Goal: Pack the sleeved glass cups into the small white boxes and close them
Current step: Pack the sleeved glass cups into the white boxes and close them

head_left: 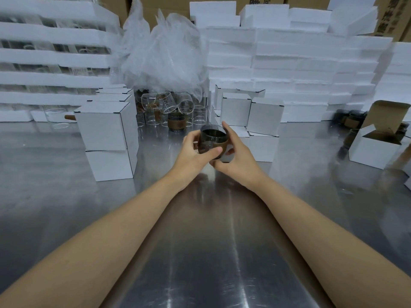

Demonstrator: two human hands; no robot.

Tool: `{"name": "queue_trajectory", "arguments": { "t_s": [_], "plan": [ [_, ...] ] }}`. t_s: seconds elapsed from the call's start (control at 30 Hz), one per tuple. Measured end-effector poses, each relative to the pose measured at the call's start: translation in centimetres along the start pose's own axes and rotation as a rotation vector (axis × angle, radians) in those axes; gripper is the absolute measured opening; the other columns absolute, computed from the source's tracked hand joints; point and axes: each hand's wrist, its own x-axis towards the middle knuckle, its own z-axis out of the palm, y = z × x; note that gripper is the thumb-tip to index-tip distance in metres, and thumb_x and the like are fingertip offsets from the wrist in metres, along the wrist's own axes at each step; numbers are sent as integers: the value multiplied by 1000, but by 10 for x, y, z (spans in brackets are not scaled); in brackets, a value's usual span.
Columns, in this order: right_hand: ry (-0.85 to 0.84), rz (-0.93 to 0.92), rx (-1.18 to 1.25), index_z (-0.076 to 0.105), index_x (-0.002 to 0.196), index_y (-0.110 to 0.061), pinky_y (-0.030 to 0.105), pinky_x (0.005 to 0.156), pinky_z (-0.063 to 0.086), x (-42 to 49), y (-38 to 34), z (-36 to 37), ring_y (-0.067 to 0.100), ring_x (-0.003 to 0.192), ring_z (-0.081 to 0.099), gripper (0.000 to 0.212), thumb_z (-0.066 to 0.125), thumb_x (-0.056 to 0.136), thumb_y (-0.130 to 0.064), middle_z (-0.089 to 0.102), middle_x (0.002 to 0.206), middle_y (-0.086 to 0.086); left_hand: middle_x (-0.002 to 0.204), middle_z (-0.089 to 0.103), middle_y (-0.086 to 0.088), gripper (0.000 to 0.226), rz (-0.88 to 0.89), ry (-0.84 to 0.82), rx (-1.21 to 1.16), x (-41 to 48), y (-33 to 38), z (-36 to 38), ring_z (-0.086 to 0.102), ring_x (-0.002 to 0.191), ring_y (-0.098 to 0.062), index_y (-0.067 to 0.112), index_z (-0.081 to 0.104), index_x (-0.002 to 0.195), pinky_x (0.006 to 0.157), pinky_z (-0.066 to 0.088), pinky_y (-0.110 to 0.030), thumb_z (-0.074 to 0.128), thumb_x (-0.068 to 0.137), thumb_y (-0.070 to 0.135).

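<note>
Fingers of my left hand (194,152) and right hand (238,157) curl round a smoked glass cup (211,137), held above the steel table (200,241). I judge it light, rigid, fragile and slick on bare glass; the brown sleeve (223,146) offers surer purchase. An open white box (374,154) stands well to the right.
</note>
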Motion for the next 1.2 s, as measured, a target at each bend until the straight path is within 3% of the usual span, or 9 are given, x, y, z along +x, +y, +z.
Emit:
{"name": "queue_trajectory", "arguments": {
  "t_s": [0.07,0.17,0.3,0.43,0.63,0.8,0.97,1.07,1.2],
  "plan": [
    [4,-19,10,35,135,-44,4,86,39,0,-3,2,-13,111,49,83,72,67,-15,51,118,-38,131,45,-7,63,89,28,64,-3,2,2,51,117,-10,22,45,122,92,45,-15,78,70,8],
    [40,-76,9,44,137,-26,15,93,42,0,-6,4,-2,118,49,82,70,59,-26,53,129,-19,126,40,-2,68,192,61,131,-9,8,7,50,112,-3,25,41,120,95,42,-14,66,59,9],
    [55,-165,-68,43,137,-28,14,93,40,1,-7,6,3,121,48,81,67,60,-36,51,133,-17,126,43,-8,69,293,63,180,-14,13,7,49,115,-9,15,37,125,95,37,-9,60,60,5],
    [86,-217,-101,43,137,-28,14,91,40,2,-7,5,5,121,48,78,67,62,-34,50,133,-19,127,41,-13,71,362,63,217,-16,16,6,47,118,-16,3,36,128,102,38,-19,58,61,-2],
    [101,-241,-112,44,137,-25,19,94,42,1,-7,4,3,121,47,79,67,63,-36,51,133,-16,126,42,-13,71,380,67,229,-16,16,5,47,118,-17,4,39,127,104,39,-24,59,59,-1],
    [143,-230,-67,44,136,-29,10,86,40,1,-9,5,3,114,50,74,68,66,-38,53,125,-20,129,46,-13,68,368,13,175,-17,14,4,48,122,-22,2,34,133,107,41,-41,60,70,3],
    [190,-43,315,50,120,-26,23,80,49,2,-16,4,7,97,63,57,73,70,-35,65,108,-10,133,48,-10,66,389,-29,134,-21,16,3,48,127,-23,4,33,137,107,41,-42,59,83,32],
    [116,169,644,60,108,-16,31,77,52,8,-19,-1,18,87,66,38,66,77,-38,71,96,5,143,44,-8,70,395,-47,182,-20,16,4,46,131,-19,6,31,144,109,40,-36,62,85,28],
    [-136,384,776,71,104,-15,34,88,49,8,-18,-1,22,88,69,58,46,85,-63,74,93,13,145,40,1,74,416,-3,225,-17,14,4,43,133,-8,15,32,146,109,38,-26,68,82,20]
  ]
}}
